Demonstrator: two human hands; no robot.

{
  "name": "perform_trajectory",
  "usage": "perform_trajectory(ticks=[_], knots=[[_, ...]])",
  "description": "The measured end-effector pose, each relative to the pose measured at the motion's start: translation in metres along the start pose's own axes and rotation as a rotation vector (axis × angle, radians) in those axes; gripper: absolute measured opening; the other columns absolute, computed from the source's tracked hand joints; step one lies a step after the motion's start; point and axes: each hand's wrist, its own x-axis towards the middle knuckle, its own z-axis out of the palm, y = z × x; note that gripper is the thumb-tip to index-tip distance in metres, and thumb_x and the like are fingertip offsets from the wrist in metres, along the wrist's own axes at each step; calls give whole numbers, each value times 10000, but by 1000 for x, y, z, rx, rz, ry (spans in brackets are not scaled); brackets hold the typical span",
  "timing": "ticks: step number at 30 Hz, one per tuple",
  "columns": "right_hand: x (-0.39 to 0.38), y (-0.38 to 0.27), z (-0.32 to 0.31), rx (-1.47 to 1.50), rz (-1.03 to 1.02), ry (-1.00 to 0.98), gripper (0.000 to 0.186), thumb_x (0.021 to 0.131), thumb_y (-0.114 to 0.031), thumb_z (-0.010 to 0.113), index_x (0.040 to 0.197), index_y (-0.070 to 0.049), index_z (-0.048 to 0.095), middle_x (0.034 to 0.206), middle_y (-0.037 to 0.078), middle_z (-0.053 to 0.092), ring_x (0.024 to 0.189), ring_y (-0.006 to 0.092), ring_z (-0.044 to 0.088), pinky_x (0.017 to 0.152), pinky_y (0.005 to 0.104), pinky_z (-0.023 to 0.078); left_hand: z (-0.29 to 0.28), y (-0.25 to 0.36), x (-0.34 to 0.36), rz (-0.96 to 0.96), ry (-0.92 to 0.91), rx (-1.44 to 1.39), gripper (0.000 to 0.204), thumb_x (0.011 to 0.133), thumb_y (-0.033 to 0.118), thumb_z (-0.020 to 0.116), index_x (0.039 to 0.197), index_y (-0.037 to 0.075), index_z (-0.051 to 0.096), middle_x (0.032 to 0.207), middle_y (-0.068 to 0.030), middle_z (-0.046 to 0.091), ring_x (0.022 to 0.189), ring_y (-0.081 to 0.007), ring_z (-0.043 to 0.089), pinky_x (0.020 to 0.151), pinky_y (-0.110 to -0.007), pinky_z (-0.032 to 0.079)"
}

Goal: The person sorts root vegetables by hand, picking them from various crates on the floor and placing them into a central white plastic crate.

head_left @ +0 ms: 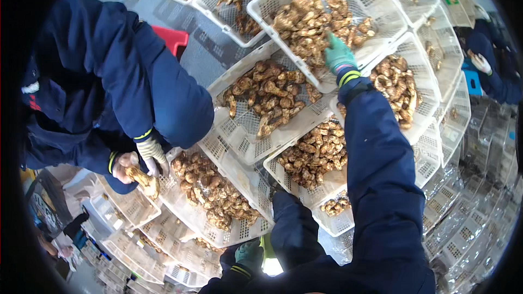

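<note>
Right hand among the mushrooms of the tilted upper crate

The person's right hand [340, 54], in a green glove, reaches out over the upper crate [384, 8], its fingers directed into the mushrooms [302, 24] heaped there. Whether this grip is spread, pressed together or pinching a mushroom cannot be told, as the back of the glove hides most of the fingers. The left hand [249, 255], also gloved in green, lies low near the body, beside a yellow-green object [267, 246]; its grip cannot be read either. The middle crate [237, 136], nearer the body and partly beneath the upper one, holds a looser group of larger mushrooms [272, 90]. Further mushrooms fill the crates on either side. At left, a co-worker [163, 87] holds one pale mushroom [145, 184] between a bare hand [124, 164] and a gloved hand [152, 155].

Interpretation: the step in hand appears to be selecting from the upper crate. The next move would call for closing the fingers lightly around a single mushroom, then raising it clear of its neighbours and the crate wall; knobbly pieces packed so closely may catch on one another or bruise under pressure.
</note>
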Motion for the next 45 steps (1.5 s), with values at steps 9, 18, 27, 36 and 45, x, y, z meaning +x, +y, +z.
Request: perform_trajectory(ticks=[9,18,27,36,45], knots=[[25,1,11,-428,-159,-119,621,797,-113,509,1360,-268,298,1355,95,383,1125,277,492,944,356,403,43,-13,-6,-88,55,-181,269,798,287,479,929,90,607,852,-142,618,818,-324,584,724,-444,456],[24,-49,28,-607,-339,-7,425,829,-289,526,1241,-228,438,1068,97,538,963,279,556,787,471,441,5,10,9,-10,6,-107,168,741,229,505,828,104,577,817,-99,608,813,-305,589,697,-448,467],[29,-53,34,-699,-198,-166,285,783,-154,540,1064,-124,574,1122,136,506,1018,296,551,824,471,439,46,-10,6,-108,0,-164,256,775,266,509,948,102,603,885,-136,614,856,-323,577,761,-443,445],[-12,-10,-4,-333,-376,294,172,734,-123,598,900,-79,592,963,171,546,905,342,552,760,413,455,94,-37,0,-6,172,-325,281,785,291,526,1006,139,609,857,-124,616,815,-320,582,742,-438,452],[-190,-114,27,164,-871,188,187,675,49,625,831,-43,578,841,99,542,715,231,552,602,311,461,70,-48,12,104,132,-290,404,807,375,507,1107,107,539,1123,-114,550,1062,-288,490,908,-411,360]])
